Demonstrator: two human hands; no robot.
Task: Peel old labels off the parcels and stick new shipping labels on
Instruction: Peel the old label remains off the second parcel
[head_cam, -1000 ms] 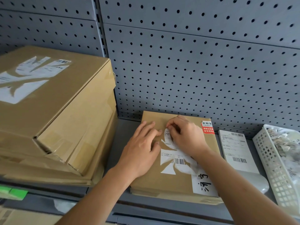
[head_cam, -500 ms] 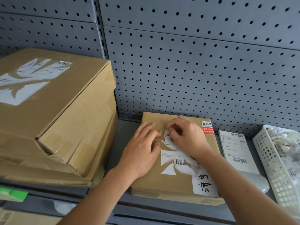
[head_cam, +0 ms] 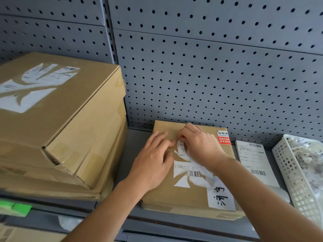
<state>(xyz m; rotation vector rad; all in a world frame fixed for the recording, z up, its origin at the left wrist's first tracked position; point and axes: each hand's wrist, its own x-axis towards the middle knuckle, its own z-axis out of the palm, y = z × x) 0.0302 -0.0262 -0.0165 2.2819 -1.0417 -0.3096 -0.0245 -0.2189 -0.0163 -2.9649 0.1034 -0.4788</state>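
As the cardboard parcel (head_cam: 162,194) lies flat on the grey shelf (head_cam: 134,151), its long axis runs away toward the pegboard wall (head_cam: 209,75). Its torn old label (head_cam: 190,173) shows a barcode, and a red sticker (head_cam: 223,137) reads "此标签". The left hand (head_cam: 153,165) presses flat with its fingers straight, while the right hand (head_cam: 201,145) has its fingers pinching the label's upper scrap.

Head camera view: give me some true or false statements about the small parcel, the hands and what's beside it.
The left hand lies flat on the small brown cardboard parcel. True.
The right hand pinches the torn white old label near its far end. True.
The red rectangular sticker sits on the parcel's near left corner. False: far right corner.
The white perforated plastic basket stands left of the parcel. False: it stands right.
The large brown cardboard box bears torn white label remains. True.
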